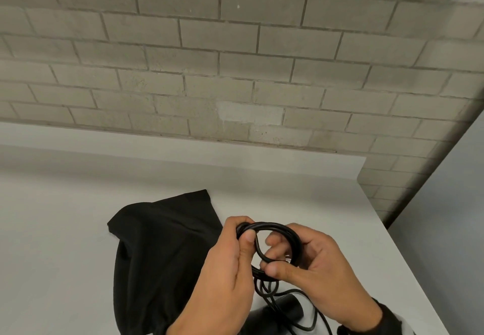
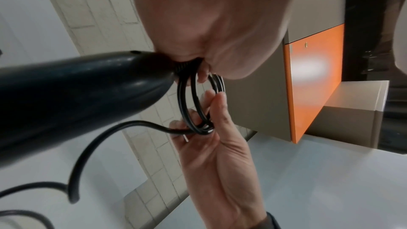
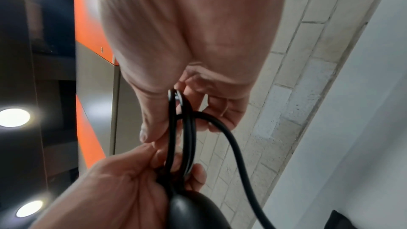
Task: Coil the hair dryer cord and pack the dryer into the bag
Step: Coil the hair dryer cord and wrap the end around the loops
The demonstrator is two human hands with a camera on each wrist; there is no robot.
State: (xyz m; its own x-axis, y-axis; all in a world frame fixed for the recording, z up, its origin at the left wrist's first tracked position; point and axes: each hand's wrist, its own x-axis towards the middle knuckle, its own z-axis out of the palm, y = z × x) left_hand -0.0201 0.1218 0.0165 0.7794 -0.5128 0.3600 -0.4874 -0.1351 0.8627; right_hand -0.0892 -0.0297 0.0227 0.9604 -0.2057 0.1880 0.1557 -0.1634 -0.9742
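A black cord (image 1: 279,232) is wound into a small coil of several loops above the white table (image 1: 78,203). My left hand (image 1: 245,230) grips the coil's left side, where the cord leaves the dryer handle (image 2: 77,90). My right hand (image 1: 275,258) pinches the coil's lower right part between thumb and fingers. Loose cord (image 1: 272,290) trails down from the coil to the table. The black hair dryer (image 1: 277,311) hangs below my hands, mostly hidden by them. The black fabric bag (image 1: 162,256) lies flat on the table to the left of my hands.
A grey brick wall (image 1: 235,59) runs behind the table. The table's right edge (image 1: 408,264) is close to my right hand. An orange and grey cabinet (image 2: 312,79) shows in the wrist views.
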